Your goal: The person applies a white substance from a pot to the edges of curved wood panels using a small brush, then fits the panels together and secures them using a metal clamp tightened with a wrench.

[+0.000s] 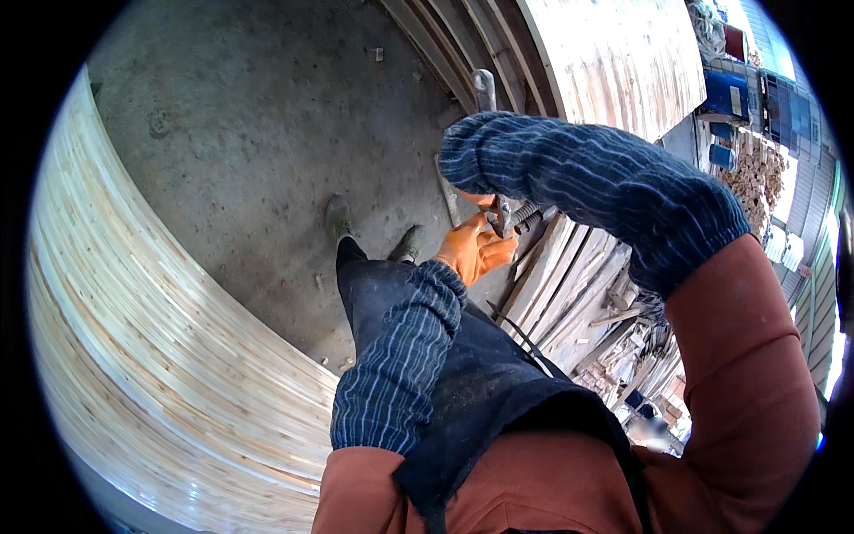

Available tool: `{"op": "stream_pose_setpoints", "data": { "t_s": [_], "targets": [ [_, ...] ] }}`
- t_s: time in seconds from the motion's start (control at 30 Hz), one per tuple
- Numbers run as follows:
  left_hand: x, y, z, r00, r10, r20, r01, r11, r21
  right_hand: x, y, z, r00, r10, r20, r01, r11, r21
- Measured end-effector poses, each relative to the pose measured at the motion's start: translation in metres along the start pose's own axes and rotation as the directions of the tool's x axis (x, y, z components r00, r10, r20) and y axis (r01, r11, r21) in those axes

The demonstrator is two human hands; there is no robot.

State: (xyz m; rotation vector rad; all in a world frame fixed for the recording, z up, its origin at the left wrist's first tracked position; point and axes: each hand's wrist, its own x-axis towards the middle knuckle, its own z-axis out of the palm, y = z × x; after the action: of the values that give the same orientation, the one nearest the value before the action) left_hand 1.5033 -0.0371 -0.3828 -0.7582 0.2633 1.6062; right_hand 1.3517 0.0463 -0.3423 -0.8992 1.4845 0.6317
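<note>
My left hand (476,252), in an orange glove, is closed with its fingers around a metal fitting (504,216) in front of my body. A dark, ridged rod (528,219), threaded or wound like a spring, sticks out to the right of this fitting. Right above it, only a sliver of my gloved right hand (477,198) shows beside the metal. The striped sleeve cover hides its fingers. Beyond that cuff rises a grey metal end with a rounded, looped tip (483,89); whether it joins the fitting is hidden.
A long, pale wood panel (178,338) curves along the left. Stacked boards topped by another pale panel (614,58) stand at the far right. Timber offcuts (578,285) lie on my right. My shoes (338,218) are on the concrete floor (240,133). Blue containers (725,98) stand farther right.
</note>
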Motion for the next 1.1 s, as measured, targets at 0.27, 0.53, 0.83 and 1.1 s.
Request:
{"op": "stream_pose_setpoints", "data": {
  "t_s": [0.27, 0.53, 0.83, 1.1],
  "targets": [
    [0.008, -0.009, -0.018, 0.973, 0.172, 0.155, -0.166, 0.985, -0.045, 0.008, -0.001, -0.003, 0.999, -0.011, 0.030, 0.011, 1.000, -0.011],
    [-0.002, 0.003, -0.024, 0.991, 0.034, 0.131, -0.016, 0.991, -0.131, 0.012, -0.012, 0.004, 0.997, -0.022, 0.076, 0.025, 0.999, -0.048],
    [0.003, 0.004, -0.010, 0.992, 0.068, 0.106, -0.083, 0.986, 0.142, -0.003, 0.007, 0.041, 0.999, -0.019, 0.034, 0.020, 0.999, -0.033],
    [-0.008, 0.007, -0.004, 0.994, 0.082, 0.068, -0.094, 0.974, 0.205, 0.011, 0.018, 0.059, 0.997, -0.066, 0.043, 0.068, 0.997, -0.046]
  ]
}}
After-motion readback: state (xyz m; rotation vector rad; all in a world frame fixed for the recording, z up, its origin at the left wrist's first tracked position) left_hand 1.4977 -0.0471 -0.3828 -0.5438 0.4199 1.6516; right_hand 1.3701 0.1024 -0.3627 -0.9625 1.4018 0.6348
